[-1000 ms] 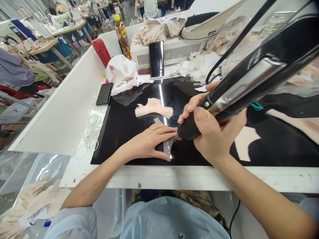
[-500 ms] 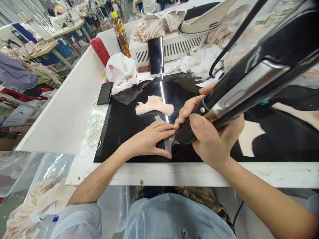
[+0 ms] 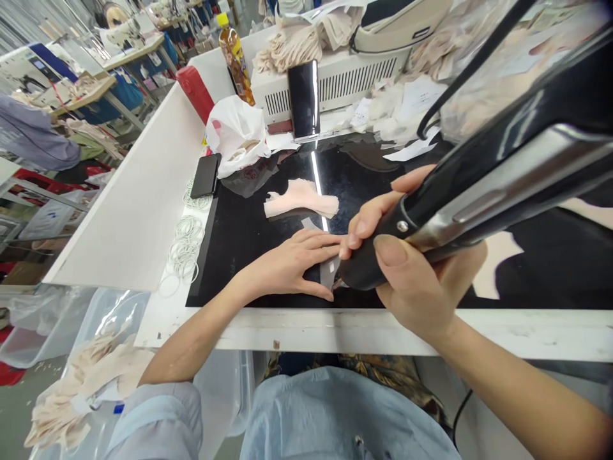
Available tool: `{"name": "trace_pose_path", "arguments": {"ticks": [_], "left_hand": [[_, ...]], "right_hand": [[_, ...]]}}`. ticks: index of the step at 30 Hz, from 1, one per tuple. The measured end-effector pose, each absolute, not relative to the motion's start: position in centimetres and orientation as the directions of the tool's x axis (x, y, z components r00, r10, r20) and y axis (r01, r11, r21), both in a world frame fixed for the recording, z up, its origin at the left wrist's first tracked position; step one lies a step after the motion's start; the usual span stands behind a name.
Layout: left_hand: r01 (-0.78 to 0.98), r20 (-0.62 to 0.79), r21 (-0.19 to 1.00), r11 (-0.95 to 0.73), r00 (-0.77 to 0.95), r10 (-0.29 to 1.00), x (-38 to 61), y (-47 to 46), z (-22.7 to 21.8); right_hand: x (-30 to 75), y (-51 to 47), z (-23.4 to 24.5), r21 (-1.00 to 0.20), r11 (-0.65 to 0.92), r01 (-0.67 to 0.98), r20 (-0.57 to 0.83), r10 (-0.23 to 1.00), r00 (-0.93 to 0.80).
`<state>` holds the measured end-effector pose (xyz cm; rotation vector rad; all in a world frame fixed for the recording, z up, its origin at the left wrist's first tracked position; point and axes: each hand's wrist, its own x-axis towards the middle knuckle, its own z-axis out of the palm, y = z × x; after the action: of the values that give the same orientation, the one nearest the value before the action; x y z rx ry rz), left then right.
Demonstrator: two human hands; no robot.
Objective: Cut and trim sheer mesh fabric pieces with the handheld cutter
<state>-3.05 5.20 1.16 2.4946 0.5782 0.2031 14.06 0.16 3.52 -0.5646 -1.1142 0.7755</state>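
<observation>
My left hand [image 3: 297, 262] lies flat on the black work surface [image 3: 258, 249], fingers stretched out and thumb apart. It presses a translucent sheet piece [image 3: 329, 271], part of which is hidden under the fingers. My right hand [image 3: 421, 275] is closed round a thick black handheld tool [image 3: 383, 246] with a long silver lever; its exact kind I cannot tell. The tool's small tip rests close to the sheet's right edge, beside my left fingertips. Beyond my left hand lies a pale pink stack of cut fabric [image 3: 301, 199]. Another pale piece [image 3: 495, 265] lies right of my right hand, partly covered.
White elastic rings [image 3: 184, 246] and a black phone [image 3: 205, 176] lie at the left. A white plastic bag [image 3: 237, 131], a propped phone [image 3: 304, 99], a red flask [image 3: 195, 92] and a drink bottle [image 3: 235, 57] stand behind. A black cord [image 3: 474, 61] hangs at upper right.
The view has shifted slightly, so the scene sits a little further right. Both hands keep nearly the same pose, and the tool's tip stays by the sheet's edge.
</observation>
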Motion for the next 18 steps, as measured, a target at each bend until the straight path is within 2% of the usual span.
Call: {"name": "trace_pose_path", "arguments": {"ticks": [10,18], "left_hand": [[0.364,0.201,0.545,-0.755,0.818,0.539,-3.9,6.0,0.8],[0.377,0.228,0.487,-0.788,0.816,0.532,-3.4,5.7,0.2]], "right_hand": [[16.8,0.6,3.6,-0.756,0.600,-0.261,0.547,0.798,0.252],[19.4,2.2,3.9,-0.730,0.663,-0.168,0.588,0.734,0.342]]}}
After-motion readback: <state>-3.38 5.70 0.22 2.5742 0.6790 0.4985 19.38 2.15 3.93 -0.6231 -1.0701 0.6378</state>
